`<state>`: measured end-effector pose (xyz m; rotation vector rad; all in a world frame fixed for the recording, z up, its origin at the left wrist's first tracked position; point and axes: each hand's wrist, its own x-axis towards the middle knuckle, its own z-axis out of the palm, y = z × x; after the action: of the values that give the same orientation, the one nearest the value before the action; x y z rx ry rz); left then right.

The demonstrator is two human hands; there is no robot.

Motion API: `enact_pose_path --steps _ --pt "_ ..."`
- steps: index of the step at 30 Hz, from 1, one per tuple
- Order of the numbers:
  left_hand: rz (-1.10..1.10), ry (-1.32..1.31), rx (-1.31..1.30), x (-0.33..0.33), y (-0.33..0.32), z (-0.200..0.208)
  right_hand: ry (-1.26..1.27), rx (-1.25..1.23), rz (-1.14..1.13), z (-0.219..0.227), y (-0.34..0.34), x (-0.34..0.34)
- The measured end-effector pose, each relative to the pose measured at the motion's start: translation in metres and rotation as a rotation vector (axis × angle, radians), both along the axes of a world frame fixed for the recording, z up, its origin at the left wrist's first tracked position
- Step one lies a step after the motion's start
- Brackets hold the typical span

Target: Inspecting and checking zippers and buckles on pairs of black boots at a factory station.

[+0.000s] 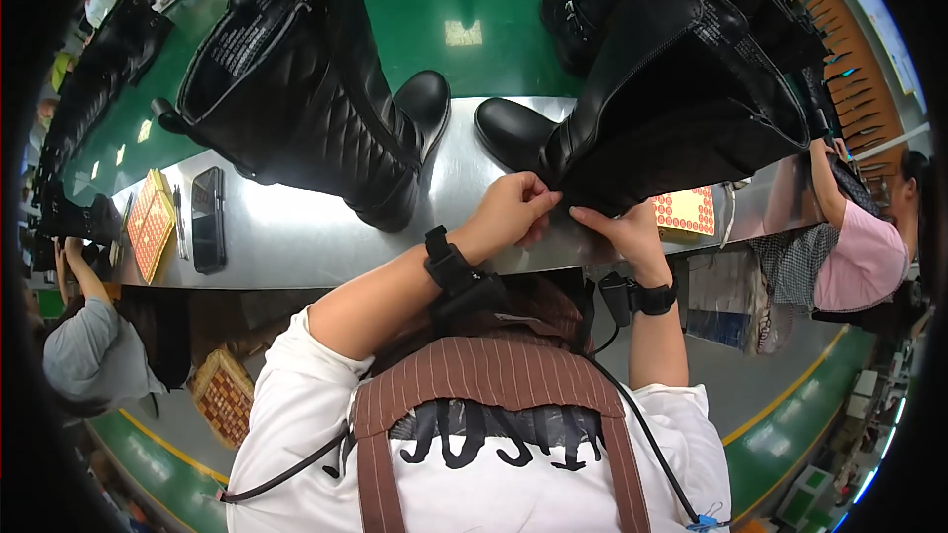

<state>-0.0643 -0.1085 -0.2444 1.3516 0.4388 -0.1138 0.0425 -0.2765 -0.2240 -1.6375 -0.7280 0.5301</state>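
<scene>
On the steel table (296,237), both hands pinch the shaft edge of a tall black boot (671,109) lying just past them, left hand (509,212) and right hand (617,229) close together, a quilted boot (316,109) standing nearby.

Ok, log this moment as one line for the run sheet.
left hand: pinching right boot shaft edge | right hand: gripping same edge | left boot: upright, untouched | metal table
</scene>
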Motion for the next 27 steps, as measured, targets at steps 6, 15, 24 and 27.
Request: enact_pose_path --steps 6,15,24,27 --pt "-0.271 0.019 -0.165 0.004 0.018 0.009 -0.218 -0.04 -0.08 -0.001 0.002 -0.003" --pt "-0.278 -0.359 -0.293 -0.009 0.017 0.125 -0.204 -0.029 -0.082 0.007 0.004 -0.006" --pt "-0.275 -0.318 -0.07 -0.004 0.012 0.138 -0.145 0.162 -0.207 0.026 -0.033 -0.003" --pt "-0.27 -0.315 -0.059 -0.003 0.008 0.134 -0.852 0.549 -0.358 0.147 -0.012 -0.016"
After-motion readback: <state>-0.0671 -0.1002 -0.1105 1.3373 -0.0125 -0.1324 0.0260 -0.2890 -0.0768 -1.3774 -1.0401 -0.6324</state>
